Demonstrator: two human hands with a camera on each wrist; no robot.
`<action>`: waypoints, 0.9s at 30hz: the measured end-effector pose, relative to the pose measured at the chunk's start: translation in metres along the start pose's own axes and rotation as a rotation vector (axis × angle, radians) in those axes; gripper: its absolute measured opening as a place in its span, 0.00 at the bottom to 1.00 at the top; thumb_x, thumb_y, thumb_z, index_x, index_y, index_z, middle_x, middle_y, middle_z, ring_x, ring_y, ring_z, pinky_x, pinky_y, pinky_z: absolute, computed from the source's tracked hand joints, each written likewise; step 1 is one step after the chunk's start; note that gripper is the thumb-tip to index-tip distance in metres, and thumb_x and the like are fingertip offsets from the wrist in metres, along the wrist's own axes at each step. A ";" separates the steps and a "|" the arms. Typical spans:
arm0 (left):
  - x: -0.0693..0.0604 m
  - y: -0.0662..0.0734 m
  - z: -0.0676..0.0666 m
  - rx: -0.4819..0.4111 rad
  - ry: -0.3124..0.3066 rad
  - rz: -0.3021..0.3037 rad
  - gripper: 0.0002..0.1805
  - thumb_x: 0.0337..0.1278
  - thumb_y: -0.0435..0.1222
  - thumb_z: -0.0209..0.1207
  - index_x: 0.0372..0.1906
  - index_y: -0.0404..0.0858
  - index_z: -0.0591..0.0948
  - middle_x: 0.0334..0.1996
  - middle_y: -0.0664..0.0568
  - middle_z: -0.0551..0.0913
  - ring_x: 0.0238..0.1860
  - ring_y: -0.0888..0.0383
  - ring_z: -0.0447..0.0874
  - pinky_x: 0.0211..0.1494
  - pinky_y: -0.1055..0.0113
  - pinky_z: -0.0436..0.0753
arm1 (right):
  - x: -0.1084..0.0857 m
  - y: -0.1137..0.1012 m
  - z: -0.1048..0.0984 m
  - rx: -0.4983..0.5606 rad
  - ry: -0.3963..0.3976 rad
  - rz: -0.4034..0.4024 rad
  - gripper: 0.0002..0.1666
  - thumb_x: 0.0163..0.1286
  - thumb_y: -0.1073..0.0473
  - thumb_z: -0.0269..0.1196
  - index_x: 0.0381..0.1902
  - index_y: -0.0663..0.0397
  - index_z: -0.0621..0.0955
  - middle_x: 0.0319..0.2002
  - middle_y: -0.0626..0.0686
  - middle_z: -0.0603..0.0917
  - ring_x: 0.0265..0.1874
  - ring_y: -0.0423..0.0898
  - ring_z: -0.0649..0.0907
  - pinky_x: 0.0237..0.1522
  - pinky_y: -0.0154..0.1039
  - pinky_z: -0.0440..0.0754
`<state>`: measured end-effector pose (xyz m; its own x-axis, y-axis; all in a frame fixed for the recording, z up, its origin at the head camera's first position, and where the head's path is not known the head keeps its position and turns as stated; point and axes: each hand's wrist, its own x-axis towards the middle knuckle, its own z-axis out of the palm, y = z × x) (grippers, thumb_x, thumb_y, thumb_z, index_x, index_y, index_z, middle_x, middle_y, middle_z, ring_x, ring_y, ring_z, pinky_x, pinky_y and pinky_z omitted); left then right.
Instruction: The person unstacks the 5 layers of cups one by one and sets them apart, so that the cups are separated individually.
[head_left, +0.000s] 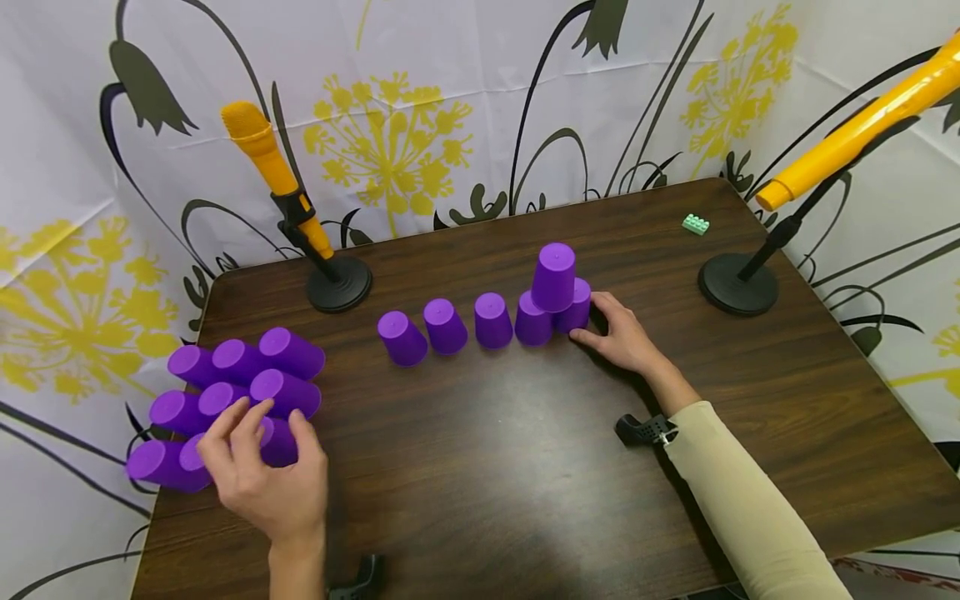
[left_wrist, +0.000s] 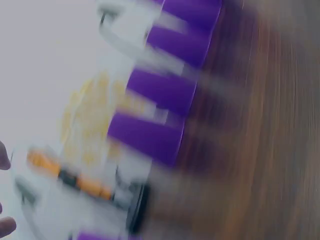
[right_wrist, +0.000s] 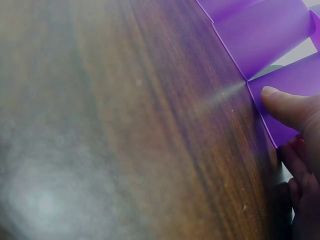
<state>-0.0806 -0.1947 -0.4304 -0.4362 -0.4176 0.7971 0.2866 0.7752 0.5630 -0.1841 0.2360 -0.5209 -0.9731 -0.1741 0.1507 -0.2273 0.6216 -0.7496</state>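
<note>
Right hand [head_left: 621, 335] clamped on the rightmost cup [head_left: 576, 308] of the purple row: thumb on the near side, fingers round the back; those fingers are mostly hidden in the head view and only partly visible, cut by the frame, in the right wrist view. Left hand [head_left: 264, 471] is well away, over the left cup group [head_left: 288, 357], fingers bent and thumb apart, no cup in grasp; can't tell if a fingertip touches one. It covers part of the group's near row, so no firm count there. Left wrist view is motion-blurred, with just fingertips at its left edge. Cups are upside down. Top cup [head_left: 555, 279] bridges the rightmost cup and the fourth cup [head_left: 534, 321], just left of the right hand, hiding part of both. Third cup [head_left: 492, 321], second cup [head_left: 446, 327] and first cup [head_left: 402, 337] continue toward the table's left edge, between the hands. Left group sits by that left edge. Further out on the table [head_left: 480, 467]: left microphone [head_left: 277, 175] on a stand by the far-left corner, green brick [head_left: 696, 223] near the far-right corner, right microphone [head_left: 862, 121] by the right edge, its upper end out of frame.
</note>
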 end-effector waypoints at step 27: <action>-0.048 0.150 0.188 -0.315 -0.864 0.232 0.41 0.55 0.40 0.67 0.74 0.53 0.63 0.73 0.47 0.58 0.67 0.47 0.65 0.47 0.50 0.81 | 0.001 0.001 0.001 0.015 0.027 -0.036 0.37 0.62 0.55 0.71 0.66 0.59 0.72 0.62 0.60 0.74 0.64 0.57 0.71 0.66 0.57 0.65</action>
<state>-0.1767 0.0305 -0.4247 -0.7837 0.3240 0.5300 0.6074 0.5787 0.5443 -0.1852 0.2360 -0.5220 -0.9651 -0.1750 0.1950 -0.2616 0.6040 -0.7528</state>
